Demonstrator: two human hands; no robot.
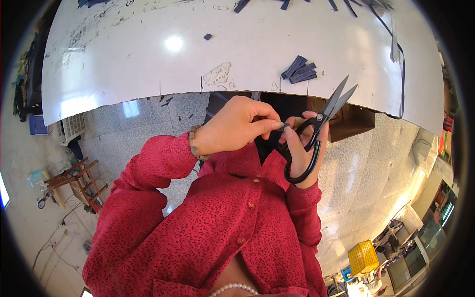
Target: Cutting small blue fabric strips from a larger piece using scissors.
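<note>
In front of my body, just off the table edge, my left hand (235,123) is closed in a pinch on a small dark fabric strip (284,127). My right hand (301,154) holds black-handled scissors (320,118) across its palm and fingers, and its thumb and fingertip meet at the same strip. The scissor blades point up and to the right over the table edge, slightly apart. Most of the strip is hidden by my fingers. Beyond my hands, a small pile of dark blue fabric strips (300,70) lies near the table edge.
The white table (138,59) has a worn near edge and pen marks. A small dark scrap (208,36) and more strips (241,5) lie farther back. Under the table is a brown box (352,123). A wooden stool (79,183) stands left, a yellow basket (362,258) lower right.
</note>
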